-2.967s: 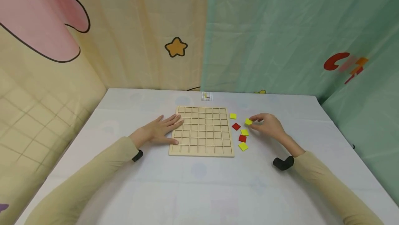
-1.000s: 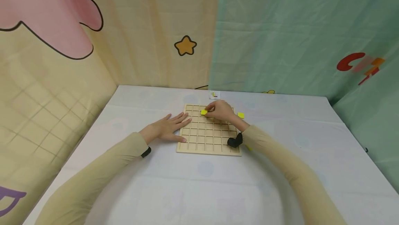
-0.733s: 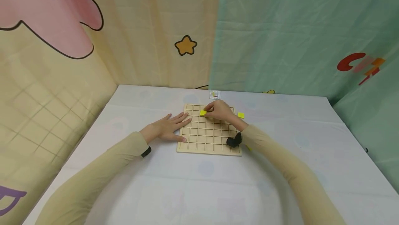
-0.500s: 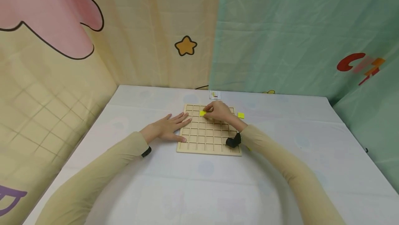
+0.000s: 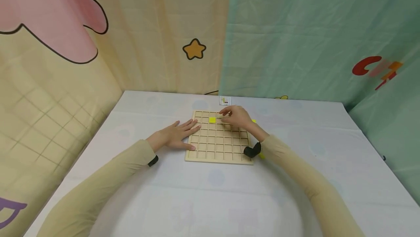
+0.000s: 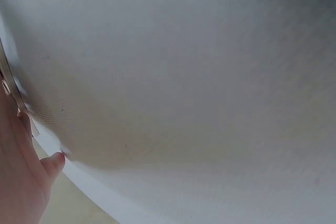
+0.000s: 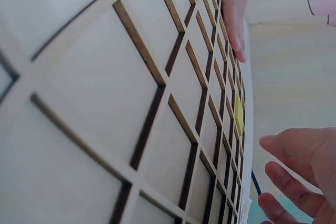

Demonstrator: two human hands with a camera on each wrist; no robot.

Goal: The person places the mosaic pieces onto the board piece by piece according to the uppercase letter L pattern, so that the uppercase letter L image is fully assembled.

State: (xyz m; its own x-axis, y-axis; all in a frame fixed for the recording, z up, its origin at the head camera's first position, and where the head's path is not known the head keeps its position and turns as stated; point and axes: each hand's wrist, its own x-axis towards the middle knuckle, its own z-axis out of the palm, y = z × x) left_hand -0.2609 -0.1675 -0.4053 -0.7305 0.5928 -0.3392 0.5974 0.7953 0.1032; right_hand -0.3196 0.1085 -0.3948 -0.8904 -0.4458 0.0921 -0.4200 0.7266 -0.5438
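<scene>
The left hand [image 5: 175, 135] lies flat with its fingers spread and nearly straight, fingertips and thumb resting on the near side edge of the wooden grid board [image 5: 211, 146], and it grips nothing. The right hand [image 5: 238, 117] hangs over the far part of the board, its fingers loosely bent and its thumb apart from them — nothing is held between. Just to the left of its fingertips, and apart from them, a yellow tile [image 5: 212, 120] lies in the third cell from the left in the second row from the far edge. A second yellow tile [image 5: 253, 121] peeks out just behind the right wrist, mostly hidden; another yellow piece [image 5: 261, 155] shows partly beside the cuff below that hand. Beyond the right hand's fingers — near the far edge of the bench [image 5: 210, 200] — lies a small printed grid card [image 5: 225, 100].
</scene>
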